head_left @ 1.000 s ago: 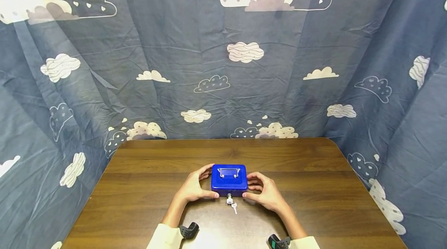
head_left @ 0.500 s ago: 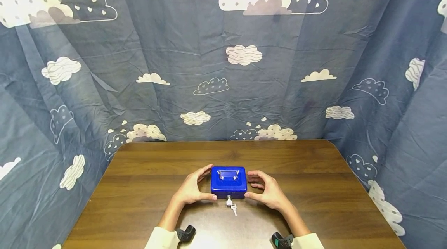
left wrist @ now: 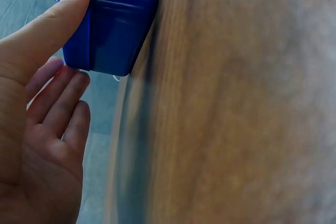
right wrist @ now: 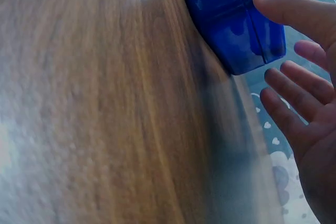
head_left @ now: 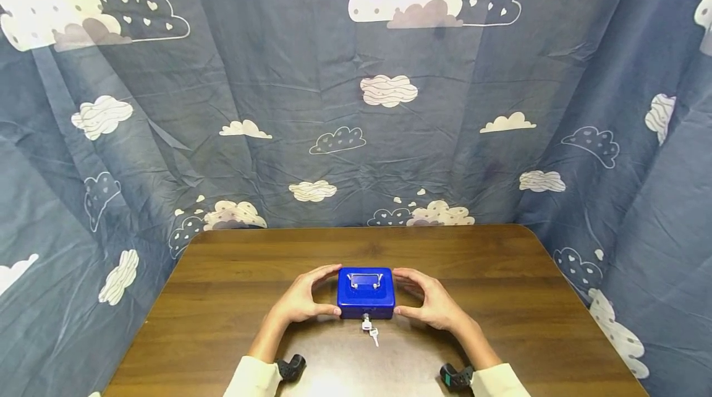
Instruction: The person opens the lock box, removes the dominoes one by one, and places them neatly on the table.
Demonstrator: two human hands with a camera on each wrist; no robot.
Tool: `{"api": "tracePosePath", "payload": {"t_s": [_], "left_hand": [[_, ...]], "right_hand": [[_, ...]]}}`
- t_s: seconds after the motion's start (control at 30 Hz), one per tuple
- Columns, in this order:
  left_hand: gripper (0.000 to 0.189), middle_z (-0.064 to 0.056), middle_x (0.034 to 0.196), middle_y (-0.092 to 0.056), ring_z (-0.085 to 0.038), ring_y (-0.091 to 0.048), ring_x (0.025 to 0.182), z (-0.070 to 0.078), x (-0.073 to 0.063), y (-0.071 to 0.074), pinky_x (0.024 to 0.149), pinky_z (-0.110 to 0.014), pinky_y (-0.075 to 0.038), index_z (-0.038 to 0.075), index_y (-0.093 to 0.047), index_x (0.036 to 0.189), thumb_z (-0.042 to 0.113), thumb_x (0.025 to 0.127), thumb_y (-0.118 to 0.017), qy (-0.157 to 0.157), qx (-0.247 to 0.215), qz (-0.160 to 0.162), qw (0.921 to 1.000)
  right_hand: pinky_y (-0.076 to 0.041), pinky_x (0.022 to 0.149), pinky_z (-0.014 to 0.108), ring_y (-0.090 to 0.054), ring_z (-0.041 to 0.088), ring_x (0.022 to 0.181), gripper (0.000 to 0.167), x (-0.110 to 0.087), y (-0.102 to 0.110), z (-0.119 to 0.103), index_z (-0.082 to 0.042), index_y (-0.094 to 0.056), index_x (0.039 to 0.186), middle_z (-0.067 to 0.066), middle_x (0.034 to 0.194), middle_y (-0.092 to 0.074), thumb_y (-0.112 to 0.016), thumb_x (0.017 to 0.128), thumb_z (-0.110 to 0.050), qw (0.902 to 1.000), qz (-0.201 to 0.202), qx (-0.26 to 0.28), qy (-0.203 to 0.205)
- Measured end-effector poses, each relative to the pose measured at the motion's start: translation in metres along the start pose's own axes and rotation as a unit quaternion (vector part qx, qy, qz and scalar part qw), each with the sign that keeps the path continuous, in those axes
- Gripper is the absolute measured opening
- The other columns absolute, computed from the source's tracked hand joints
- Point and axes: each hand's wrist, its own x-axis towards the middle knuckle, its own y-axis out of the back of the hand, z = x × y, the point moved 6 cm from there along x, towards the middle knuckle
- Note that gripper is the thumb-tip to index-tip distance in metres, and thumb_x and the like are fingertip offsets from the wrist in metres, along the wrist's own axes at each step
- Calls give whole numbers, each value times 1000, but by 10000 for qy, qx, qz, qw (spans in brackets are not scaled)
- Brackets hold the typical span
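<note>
A blue metal cash box point(head_left: 366, 293) with a folded wire handle point(head_left: 364, 281) on its lid sits closed on the wooden table. One key point(head_left: 366, 323) is in the lock at its front, and a second key point(head_left: 374, 336) hangs from it. At the box's left side, my left hand point(head_left: 297, 301) has its thumb near the front corner and its fingers near the back corner. My right hand point(head_left: 436, 305) mirrors it on the right. Both wrist views show fairly straight, spread fingers; whether the thumbs touch the box point(left wrist: 118, 24) is hard to tell.
The brown wooden table point(head_left: 222, 298) extends around the box on every side. Behind it and along both sides hangs a dark blue curtain point(head_left: 334, 106) printed with clouds. A black strap device point(head_left: 291, 368) is worn on each wrist.
Both hands have spread slightly apart, and the thumbs have slid from the box's front face outward to its corners. The box stays in place; the head view has shifted slightly.
</note>
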Motion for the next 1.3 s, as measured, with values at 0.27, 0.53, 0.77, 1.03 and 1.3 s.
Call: {"api": "tracePosePath", "payload": {"t_s": [0.27, 0.53, 0.77, 1.03, 1.3], "left_hand": [[87, -19, 150, -56, -40, -54, 138, -6, 2, 4, 117, -50, -40, -4, -51, 147, 11, 73, -94, -22, -483, -102, 9988], [87, -21, 148, -57, -41, -55, 136, -10, 0, 1, 116, -49, -41, -3, -49, 149, 10, 75, -92, 167, -685, -196, 9973], [86, -19, 150, -56, -40, -54, 138, -11, -2, -3, 118, -49, -39, -1, -49, 149, 10, 75, -92, 279, -754, -157, 9966], [87, -19, 150, -56, -40, -54, 137, -10, -4, -4, 117, -52, -39, -1, -49, 150, 8, 75, -92, 218, -836, -67, 9962], [85, -19, 152, -54, -39, -54, 138, -12, -3, -5, 117, -50, -40, -1, -47, 151, 9, 77, -90, 178, -816, -95, 9965]], "right_hand": [[-52, 103, 51, -58, 43, 130, 67, 5, 0, -4, 3, -60, 138, 23, 145, -58, -90, 78, -8, 9993, -185, -188, 266], [-50, 109, 34, -55, 45, 134, 64, 2, -1, -1, 2, -60, 138, 23, 149, -55, -87, 82, -9, 9984, -268, -373, 335], [-43, 112, 20, -54, 32, 140, 66, -2, -2, 7, 0, -60, 140, 19, 151, -55, -88, 81, -11, 9983, -278, -443, 256], [-42, 113, 19, -52, 34, 140, 67, -1, -3, 9, -1, -59, 141, 19, 153, -53, -88, 82, -12, 9987, -300, -312, 255], [-42, 112, 18, -54, 30, 139, 65, 0, -2, 8, 1, -59, 140, 22, 150, -54, -87, 83, -12, 9986, -231, -241, 413]]}}
